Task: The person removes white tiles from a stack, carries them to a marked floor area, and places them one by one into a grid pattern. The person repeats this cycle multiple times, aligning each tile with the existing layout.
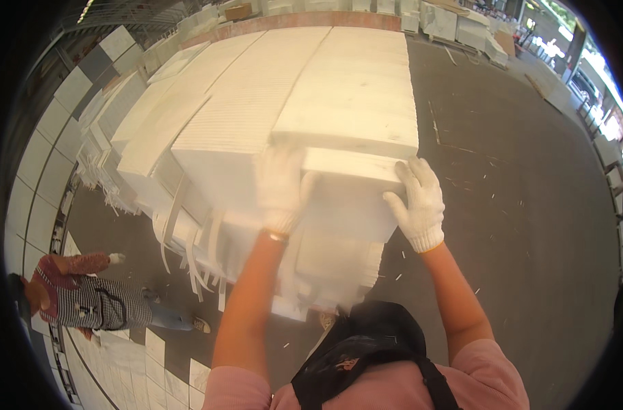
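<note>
A tall stack of white tiles or slabs [311, 89] stands right in front of me. Both my hands wear white knit gloves. My left hand [280, 188] grips the left end of a white slab [352, 167] sticking out from the near face of the stack, just under the top layer. My right hand [417, 201] holds the slab's right corner, fingers spread over the edge. My bare forearms rise from the lower edge. A black bag [366, 348] hangs on my chest.
White packing straps [188, 253] dangle from the stack's lower left. A person in a striped top [92, 301] is at the lower left beside flat white tiles [140, 369] on the floor. Grey concrete floor [530, 205] lies to the right. More white stacks [455, 27] stand at the back.
</note>
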`<action>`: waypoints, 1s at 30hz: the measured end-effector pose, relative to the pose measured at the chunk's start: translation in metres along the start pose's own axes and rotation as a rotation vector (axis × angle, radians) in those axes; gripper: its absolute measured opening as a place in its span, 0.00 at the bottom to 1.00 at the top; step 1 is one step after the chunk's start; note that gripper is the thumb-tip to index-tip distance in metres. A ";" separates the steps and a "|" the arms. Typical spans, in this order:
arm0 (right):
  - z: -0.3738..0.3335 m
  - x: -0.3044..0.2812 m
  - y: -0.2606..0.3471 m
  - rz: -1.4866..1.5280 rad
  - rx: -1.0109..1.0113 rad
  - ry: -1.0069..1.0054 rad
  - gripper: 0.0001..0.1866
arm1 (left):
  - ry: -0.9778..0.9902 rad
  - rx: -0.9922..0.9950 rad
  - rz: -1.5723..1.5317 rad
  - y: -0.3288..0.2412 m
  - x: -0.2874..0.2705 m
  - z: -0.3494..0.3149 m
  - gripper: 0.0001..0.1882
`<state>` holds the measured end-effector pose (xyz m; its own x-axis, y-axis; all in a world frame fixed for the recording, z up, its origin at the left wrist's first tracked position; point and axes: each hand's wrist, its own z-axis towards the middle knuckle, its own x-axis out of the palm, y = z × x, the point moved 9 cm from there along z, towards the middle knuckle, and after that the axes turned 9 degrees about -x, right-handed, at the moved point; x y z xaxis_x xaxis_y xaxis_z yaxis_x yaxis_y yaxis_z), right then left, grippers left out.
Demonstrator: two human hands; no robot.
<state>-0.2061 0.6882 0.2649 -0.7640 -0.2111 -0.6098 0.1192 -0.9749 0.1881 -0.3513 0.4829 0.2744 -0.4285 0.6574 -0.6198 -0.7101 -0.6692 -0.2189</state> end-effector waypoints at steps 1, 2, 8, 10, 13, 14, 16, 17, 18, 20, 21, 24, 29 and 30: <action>-0.003 -0.005 0.007 -0.008 -0.004 -0.020 0.27 | 0.006 -0.020 0.003 0.001 -0.004 -0.006 0.24; -0.006 -0.009 0.013 -0.014 -0.012 -0.038 0.26 | 0.011 -0.022 -0.023 0.001 -0.009 -0.012 0.25; -0.047 -0.027 0.041 0.001 -0.041 -0.057 0.30 | 0.016 -0.010 -0.080 0.004 -0.041 -0.059 0.27; -0.060 -0.030 0.050 -0.036 -0.047 -0.056 0.29 | -0.047 0.039 -0.079 0.002 -0.053 -0.070 0.28; -0.067 -0.033 0.054 0.011 -0.011 -0.044 0.24 | -0.038 -0.028 -0.163 0.006 -0.057 -0.073 0.22; -0.067 -0.035 0.054 0.024 -0.001 -0.049 0.22 | -0.012 -0.050 -0.172 0.005 -0.057 -0.072 0.22; -0.063 -0.036 0.057 -0.010 -0.027 -0.026 0.21 | 0.038 -0.113 -0.200 0.005 -0.057 -0.068 0.21; -0.061 -0.038 0.060 -0.033 -0.046 -0.013 0.21 | 0.054 -0.128 -0.169 0.002 -0.059 -0.067 0.19; -0.058 -0.038 0.059 0.021 -0.056 0.000 0.20 | 0.074 -0.155 -0.147 0.000 -0.059 -0.064 0.17; -0.051 -0.037 0.057 0.120 -0.090 0.020 0.19 | 0.067 -0.168 -0.127 -0.005 -0.061 -0.057 0.13; -0.048 -0.037 0.055 0.176 -0.114 0.012 0.19 | 0.042 -0.154 -0.129 -0.008 -0.061 -0.053 0.11; -0.043 -0.034 0.048 0.323 -0.150 0.022 0.19 | 0.009 -0.148 -0.199 -0.012 -0.059 -0.039 0.07; -0.033 -0.024 0.029 0.408 -0.139 0.203 0.24 | -0.024 -0.124 -0.221 -0.016 -0.051 -0.024 0.06; -0.029 -0.021 0.023 0.495 -0.140 0.285 0.27 | -0.048 -0.122 -0.220 -0.016 -0.050 -0.023 0.06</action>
<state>-0.1684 0.6685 0.2597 -0.3974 -0.6356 -0.6619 0.5154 -0.7514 0.4120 -0.3052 0.4524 0.2917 -0.2995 0.8055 -0.5113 -0.7175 -0.5434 -0.4358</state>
